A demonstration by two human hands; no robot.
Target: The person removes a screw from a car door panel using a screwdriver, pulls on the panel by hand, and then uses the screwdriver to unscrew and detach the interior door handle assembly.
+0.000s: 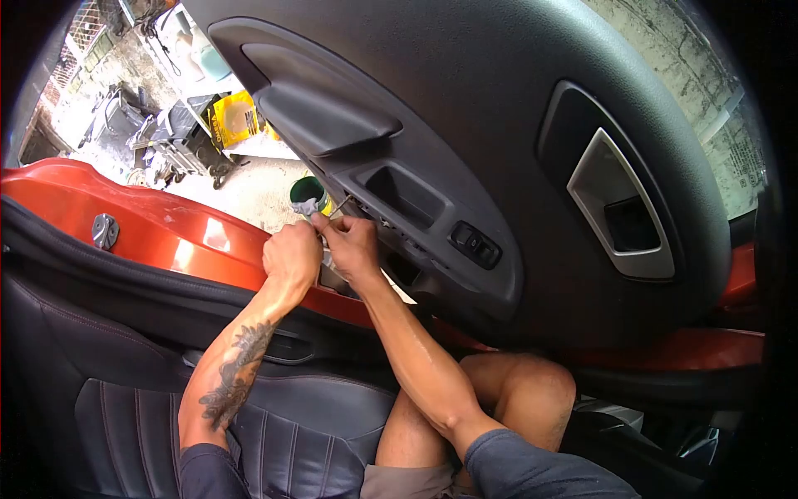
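My left hand (293, 256) is closed, its fingers curled in beside the lower edge of the car door panel (465, 108). Close against it is my right hand (352, 248), also closed, with the thumb and fingers pinched together. A small, crumpled-looking grey piece (307, 208) sticks up at the fingertips of both hands; its kind is not clear. Just right of the right hand, the door panel's armrest has a pull recess (405, 198) and window switches (475, 244). The fingers hide whatever lies between them.
The door stands ajar beside a black leather seat (316, 424). An orange-red door sill and pillar (158, 216) with a metal striker (105, 231) lies left. Outside are a green-lined bucket (306, 190), a yellow bag (236, 118) and a black tool case (187, 141).
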